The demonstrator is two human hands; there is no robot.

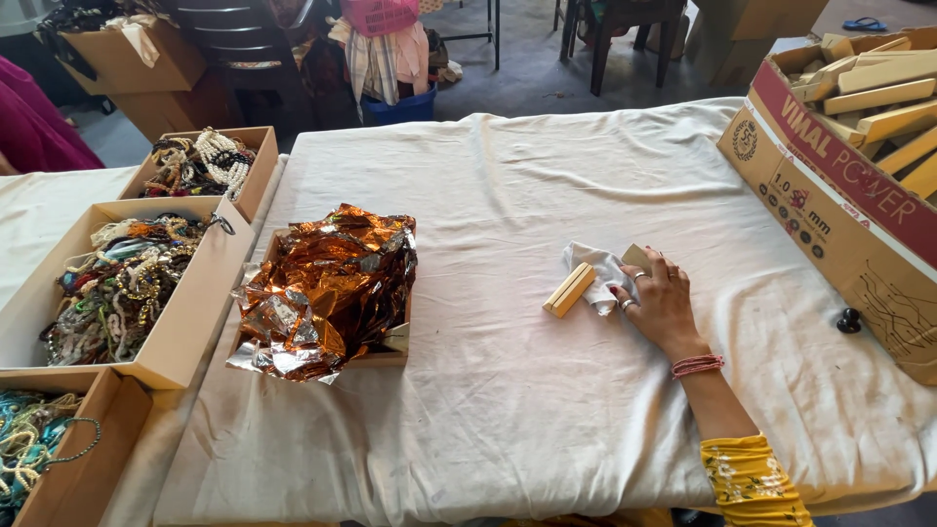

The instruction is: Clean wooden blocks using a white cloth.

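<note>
A: Item in hand? Progress?
B: Right hand (pixel 664 304), fingers curled on white cloth (pixel 597 275) beside one wooden block (pixel 569 290) on desk (pixel 547 410); cardboard box (pixel 839 210) apparently holds many more. Left hand unseen.

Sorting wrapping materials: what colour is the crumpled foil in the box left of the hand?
Shiny copper-orange with silver undersides, the crumpled foil shows best in the head view.

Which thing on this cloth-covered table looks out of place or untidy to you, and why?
The crumpled copper foil stands out: it spills over the edges of its shallow box. A small black knob lies loose beside the cardboard carton. The right hand rests on a white cloth by a wooden block.
</note>
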